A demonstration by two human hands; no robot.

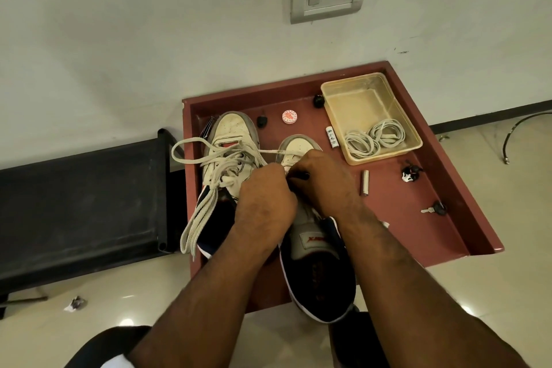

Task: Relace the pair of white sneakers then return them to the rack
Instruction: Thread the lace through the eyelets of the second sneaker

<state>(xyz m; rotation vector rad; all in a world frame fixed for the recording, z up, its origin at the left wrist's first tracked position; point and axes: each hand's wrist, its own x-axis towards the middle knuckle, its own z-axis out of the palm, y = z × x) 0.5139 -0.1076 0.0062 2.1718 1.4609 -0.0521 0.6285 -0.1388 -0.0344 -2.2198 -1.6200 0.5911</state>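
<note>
Both hands, left hand (263, 191) and right hand (322, 179), pinching flat off-white lace (268, 152) over right-side scuffed white leather sneaker (298, 146); advise even tension, lace untwisted.

Both forearms bare, no sleeves or jewellery showing (dark trousers (355, 337) and a white garment (116, 363) below).

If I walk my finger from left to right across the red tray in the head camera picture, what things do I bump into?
Laced sneaker → left hand → right hand → silver battery → plastic box holding coiled laces → key.
</note>
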